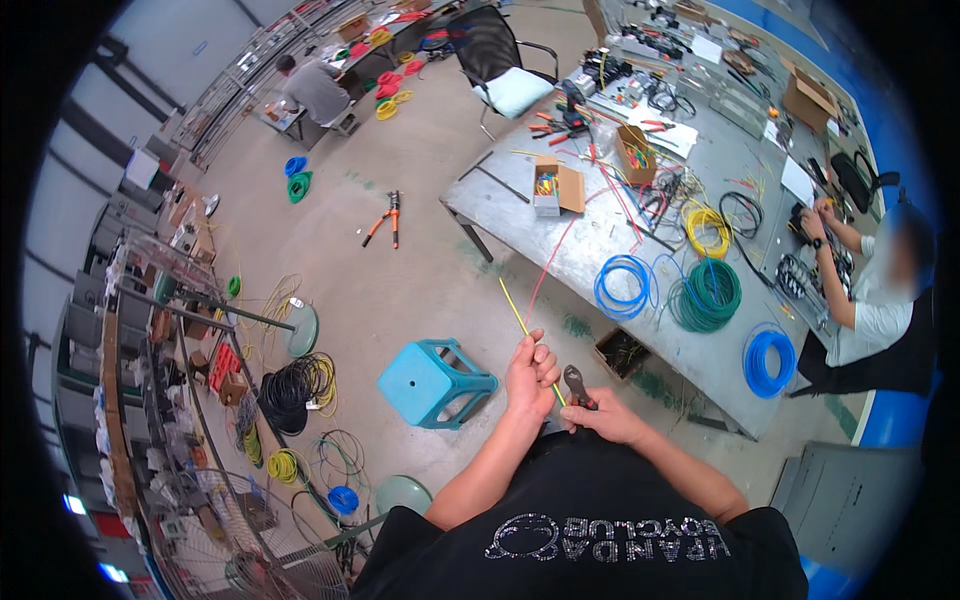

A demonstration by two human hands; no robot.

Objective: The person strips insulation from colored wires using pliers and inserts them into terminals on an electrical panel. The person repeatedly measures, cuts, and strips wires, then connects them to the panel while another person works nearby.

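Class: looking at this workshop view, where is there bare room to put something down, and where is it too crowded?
Bare concrete floor lies between the blue stool, the orange-handled cutters and the metal table. The table's near-left corner by the small cardboard box is also fairly bare. Wire coils and tools crowd the rest.

Wire: thin yellow-green wire (525, 325), straight and stiff, slanting up and to the left from the left fist, its lower end near the tool
Tool: dark metal pliers (575, 387), jaws pointing up, handles hidden in the right hand, just right of the wire
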